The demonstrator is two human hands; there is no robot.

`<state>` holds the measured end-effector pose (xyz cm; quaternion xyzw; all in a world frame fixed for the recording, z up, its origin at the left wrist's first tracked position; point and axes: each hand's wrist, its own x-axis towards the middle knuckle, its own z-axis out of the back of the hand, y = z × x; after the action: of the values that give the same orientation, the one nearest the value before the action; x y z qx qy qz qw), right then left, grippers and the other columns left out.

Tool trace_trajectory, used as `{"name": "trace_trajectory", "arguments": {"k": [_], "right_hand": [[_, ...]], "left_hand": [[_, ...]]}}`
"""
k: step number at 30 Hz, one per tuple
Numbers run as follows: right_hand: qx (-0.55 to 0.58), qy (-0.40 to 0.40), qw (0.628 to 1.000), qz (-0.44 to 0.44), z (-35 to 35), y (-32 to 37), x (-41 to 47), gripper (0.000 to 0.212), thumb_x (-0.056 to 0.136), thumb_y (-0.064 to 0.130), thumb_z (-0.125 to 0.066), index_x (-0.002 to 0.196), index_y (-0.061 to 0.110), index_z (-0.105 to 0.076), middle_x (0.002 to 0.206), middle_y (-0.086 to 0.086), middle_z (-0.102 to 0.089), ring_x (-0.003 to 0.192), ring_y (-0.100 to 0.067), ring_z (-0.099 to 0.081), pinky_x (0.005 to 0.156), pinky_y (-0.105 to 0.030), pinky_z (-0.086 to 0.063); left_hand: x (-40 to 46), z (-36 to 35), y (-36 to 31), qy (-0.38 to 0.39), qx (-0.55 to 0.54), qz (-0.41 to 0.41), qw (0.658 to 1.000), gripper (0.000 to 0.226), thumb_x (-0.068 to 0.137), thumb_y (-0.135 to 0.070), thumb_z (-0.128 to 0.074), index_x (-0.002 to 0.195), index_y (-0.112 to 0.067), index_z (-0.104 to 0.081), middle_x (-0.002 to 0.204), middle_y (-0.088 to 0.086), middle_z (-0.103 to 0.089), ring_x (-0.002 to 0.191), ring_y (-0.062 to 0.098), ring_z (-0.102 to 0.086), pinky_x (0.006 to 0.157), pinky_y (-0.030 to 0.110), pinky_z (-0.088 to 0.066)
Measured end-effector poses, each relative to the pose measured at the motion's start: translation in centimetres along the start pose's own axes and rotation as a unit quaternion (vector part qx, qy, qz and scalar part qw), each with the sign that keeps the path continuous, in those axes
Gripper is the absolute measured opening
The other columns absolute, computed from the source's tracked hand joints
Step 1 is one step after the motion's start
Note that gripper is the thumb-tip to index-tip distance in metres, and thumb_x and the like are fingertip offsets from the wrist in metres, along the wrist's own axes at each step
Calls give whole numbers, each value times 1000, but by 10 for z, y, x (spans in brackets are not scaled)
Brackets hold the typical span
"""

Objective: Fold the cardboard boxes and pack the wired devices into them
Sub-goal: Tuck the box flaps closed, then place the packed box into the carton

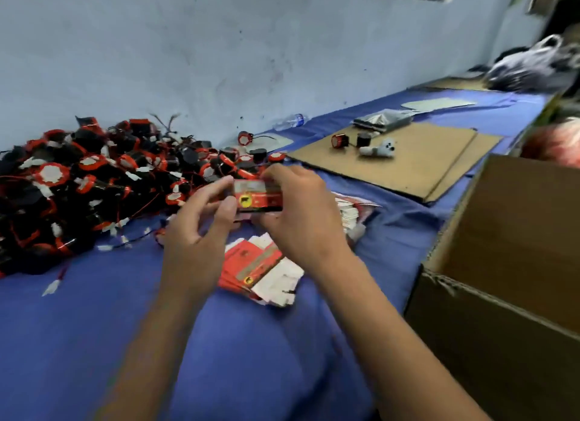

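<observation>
A small red and black cardboard box [259,197] is held between both hands above the blue cloth. My left hand [197,229] pinches its left end with thumb and fingers. My right hand [301,213] curls around its right end and top. Under the hands lies a stack of flat, unfolded red and white boxes [260,270]. More flat boxes [351,210] lie just right of my right hand. A large heap of black and red wired devices [91,185] fills the left side against the wall.
A big open brown carton [514,263] stands at the right. Flat cardboard sheets [408,163] lie further back with two loose devices [340,140] and a small white toy [379,149]. A plastic bottle [290,121] lies by the wall, with bags [533,62] at the far end.
</observation>
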<state>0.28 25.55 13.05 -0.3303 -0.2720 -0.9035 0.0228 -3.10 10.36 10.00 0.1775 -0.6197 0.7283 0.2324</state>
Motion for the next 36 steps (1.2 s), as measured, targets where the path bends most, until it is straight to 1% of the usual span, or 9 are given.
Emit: {"name": "trace_trajectory", "arguments": {"k": [3, 6, 12, 16, 21, 25, 29, 33, 36], "right_hand": [[-82, -46, 989, -110, 103, -55, 2, 40, 72, 22, -80, 110, 22, -68, 102, -3, -72, 95, -27, -66, 81, -40, -54], [-214, 11, 948, -237, 184, -105, -17, 38, 74, 20, -82, 110, 20, -67, 106, -11, -71, 100, -33, -65, 82, -37, -53], [-225, 152, 889, -368, 214, -155, -50, 41, 86, 7, -71, 124, 23, -69, 119, -8, -71, 102, -28, -65, 78, -33, -51], [-191, 107, 909, -355, 193, -150, -43, 41, 90, 16, -69, 129, 26, -66, 119, -7, -69, 105, -27, -65, 86, -35, -54], [-95, -42, 974, -203, 119, -102, -19, 29, 87, 17, -69, 114, 27, -71, 99, 2, -73, 92, -20, -69, 82, -41, -60], [-8, 122, 981, -151, 26, -73, -1, 17, 84, 32, -74, 99, 25, -74, 90, 4, -74, 91, -21, -68, 81, -36, -56], [-99, 319, 935, -118, -60, -63, 5, 74, 74, 69, -76, 123, 15, -60, 121, -9, -65, 117, -32, -57, 95, -43, -51], [-175, 373, 904, -117, -102, -62, 6, 110, 62, 80, -74, 145, 18, -36, 145, -14, -46, 139, -37, -33, 110, -55, -31], [-151, 381, 905, -111, -110, -59, 10, 121, 60, 76, -78, 152, 20, -25, 146, -16, -44, 139, -40, -31, 111, -59, -26]], "left_hand": [[13, -102, -50, 117, -57, -53, 990, 35, 98, -36, -56, 132, -31, -65, 128, -12, -71, 122, 7, -65, 107, 37, -51], [8, -184, -87, 235, 28, -157, 959, 46, 99, -42, -52, 137, -20, -66, 132, -9, -67, 123, 6, -60, 106, 23, -45], [-22, -258, -98, 408, 217, -174, 870, 42, 109, -44, -39, 108, -23, -74, 97, 2, -64, 118, 26, -52, 100, 46, -44], [-23, -247, -80, 330, 141, -175, 917, 39, 109, -33, -43, 105, -13, -76, 107, 6, -71, 108, 22, -58, 96, 41, -46], [-13, -171, -25, 86, 147, -71, 983, 23, 99, -25, -58, 97, -11, -76, 106, 3, -72, 105, 22, -61, 93, 39, -45], [-7, -91, 38, -85, 241, 158, 954, 14, 90, -14, -60, 92, -19, -72, 104, 6, -68, 106, 31, -58, 91, 45, -48], [1, -29, 92, -86, 307, 342, 884, 12, 88, -20, -58, 98, -17, -64, 113, 17, -66, 107, 41, -59, 86, 44, -47], [9, -17, 116, -34, 297, 360, 884, 21, 87, -29, -58, 82, -9, -64, 111, 30, -66, 106, 47, -60, 87, 50, -51], [21, -14, 117, -35, 295, 349, 889, 17, 86, -35, -67, 90, -20, -73, 104, 10, -75, 108, 36, -65, 97, 46, -52]]}}
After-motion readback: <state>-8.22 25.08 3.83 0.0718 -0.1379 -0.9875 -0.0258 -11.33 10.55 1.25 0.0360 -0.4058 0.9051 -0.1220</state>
